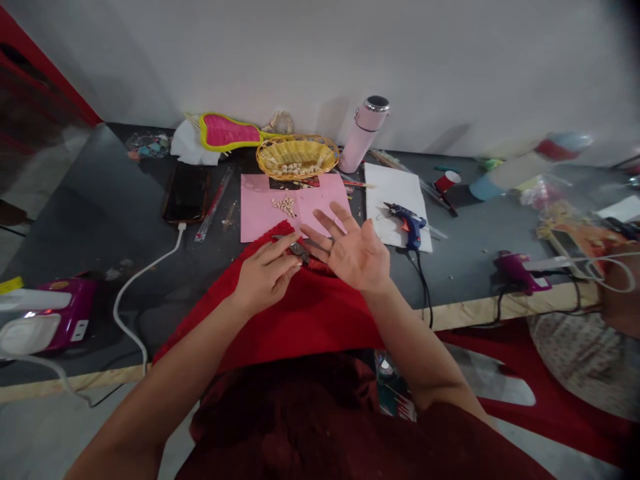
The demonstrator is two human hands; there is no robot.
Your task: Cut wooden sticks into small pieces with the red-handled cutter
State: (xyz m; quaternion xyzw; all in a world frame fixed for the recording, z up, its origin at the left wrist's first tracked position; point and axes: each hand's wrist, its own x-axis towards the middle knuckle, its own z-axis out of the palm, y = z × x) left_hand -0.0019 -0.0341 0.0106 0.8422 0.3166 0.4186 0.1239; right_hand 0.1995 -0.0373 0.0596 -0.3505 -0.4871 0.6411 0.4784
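Left hand [265,273]: fingers bunched near pliers [299,251], centre; grip can't be told
Right hand [359,257]: held open
Red cloth [315,313]: spread below

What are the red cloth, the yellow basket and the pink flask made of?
Red cloth: probably textile, matte; it shows no shine and has a bumpy edge.
Basket: wicker-like strips, perhaps cane or plastic, slightly glossy; the weave shows.
Flask: smooth, pink, perhaps coated metal; its silvery top rim gleams, but plastic is possible.
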